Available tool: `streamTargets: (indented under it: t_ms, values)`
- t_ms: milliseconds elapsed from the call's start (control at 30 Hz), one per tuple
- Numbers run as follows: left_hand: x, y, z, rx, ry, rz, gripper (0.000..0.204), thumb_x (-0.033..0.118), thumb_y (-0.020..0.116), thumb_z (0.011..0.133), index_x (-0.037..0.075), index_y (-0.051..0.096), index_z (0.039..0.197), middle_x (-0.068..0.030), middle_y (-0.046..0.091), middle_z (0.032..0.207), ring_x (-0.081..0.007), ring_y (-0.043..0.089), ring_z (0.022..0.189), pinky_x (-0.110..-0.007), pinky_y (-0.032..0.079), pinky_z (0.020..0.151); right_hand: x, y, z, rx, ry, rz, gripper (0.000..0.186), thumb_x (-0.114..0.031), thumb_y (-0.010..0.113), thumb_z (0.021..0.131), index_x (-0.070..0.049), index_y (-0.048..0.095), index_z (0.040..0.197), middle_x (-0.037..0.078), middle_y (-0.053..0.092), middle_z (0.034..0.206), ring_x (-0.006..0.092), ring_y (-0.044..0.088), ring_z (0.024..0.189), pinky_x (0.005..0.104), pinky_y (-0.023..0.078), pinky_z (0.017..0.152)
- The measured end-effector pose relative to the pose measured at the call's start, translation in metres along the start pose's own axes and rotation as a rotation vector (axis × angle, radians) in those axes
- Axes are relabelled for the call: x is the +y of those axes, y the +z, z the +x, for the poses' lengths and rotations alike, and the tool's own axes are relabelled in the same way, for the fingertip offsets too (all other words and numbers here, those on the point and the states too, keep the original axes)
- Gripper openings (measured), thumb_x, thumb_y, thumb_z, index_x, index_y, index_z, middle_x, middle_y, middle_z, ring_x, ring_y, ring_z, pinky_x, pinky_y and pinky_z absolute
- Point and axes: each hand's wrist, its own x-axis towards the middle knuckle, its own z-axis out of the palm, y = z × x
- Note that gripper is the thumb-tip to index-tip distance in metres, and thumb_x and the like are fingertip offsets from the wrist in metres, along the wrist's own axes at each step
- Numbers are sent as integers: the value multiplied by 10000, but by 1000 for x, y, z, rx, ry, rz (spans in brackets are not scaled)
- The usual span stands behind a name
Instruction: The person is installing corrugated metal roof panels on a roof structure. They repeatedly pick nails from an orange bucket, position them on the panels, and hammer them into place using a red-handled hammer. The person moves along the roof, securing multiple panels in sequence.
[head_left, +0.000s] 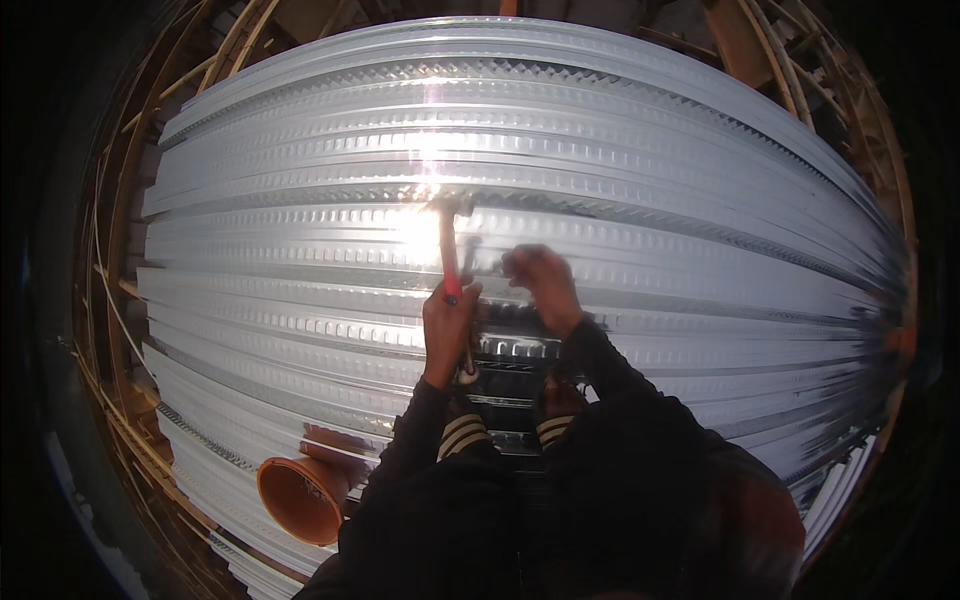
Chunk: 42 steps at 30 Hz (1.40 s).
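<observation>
Hammer (448, 250), gripped in left hand (449, 320), head toward metal sheets' (650, 270) far edge; right hand (543, 282) nearby, curled, contents unclear.

The left hand (449, 325) grips a red-handled hammer (449, 255) over ribbed metal sheets (680, 225).

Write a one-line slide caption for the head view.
Left hand gripping a hammer over ribbed metal sheets, orange bucket at lower left.
</observation>
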Motion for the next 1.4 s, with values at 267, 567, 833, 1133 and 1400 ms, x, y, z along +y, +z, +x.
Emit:
streamTargets:
  t_ms: [267, 567, 833, 1133, 1400]
  values:
    - [149, -3, -27, -136, 201, -104, 293, 231, 692, 915, -7, 661, 1083, -91, 763, 883, -72, 473, 396, -219, 353, 375, -94, 49, -4, -169, -109, 98, 172, -136, 631, 1012, -16, 651, 1135, 95, 685, 1094, 175, 680, 972, 307, 537, 767]
    - [272, -8, -9, -224, 663, 443, 232, 194, 663, 934, -19, 693, 1022, -71, 751, 824, -63, 517, 450, -234, 422, 436, -232, 78, 6, -336, -264, -195, 260, -180, 713, 943, 40, 710, 1081, 115, 747, 1016, 191, 720, 877, 294, 569, 738]
    - [371, -10, -13, -226, 434, 406, 264, 225, 662, 932, -23, 717, 1008, -64, 698, 707, -85, 517, 448, -263, 407, 440, -347, 125, 32, -442, -436, -802, 257, -194, 748, 934, -9, 758, 1113, 67, 755, 947, 117, 675, 809, 279, 555, 709]
    - [408, -36, 92, -134, 547, 174, 210, 201, 677, 875, 0, 708, 928, -15, 659, 705, -68, 529, 497, -250, 414, 473, -381, 181, 131, -492, -591, -1025, 246, -185, 694, 929, -6, 759, 1084, 91, 727, 1008, 147, 684, 806, 301, 560, 713]
    - [347, -1, 333, -254, 380, 88, 239, 232, 662, 942, -3, 701, 950, -47, 690, 699, -81, 533, 463, -285, 421, 449, -296, 134, 322, -214, -377, -903, 253, -229, 705, 882, -25, 782, 1011, 117, 765, 853, 242, 726, 739, 351, 566, 736]
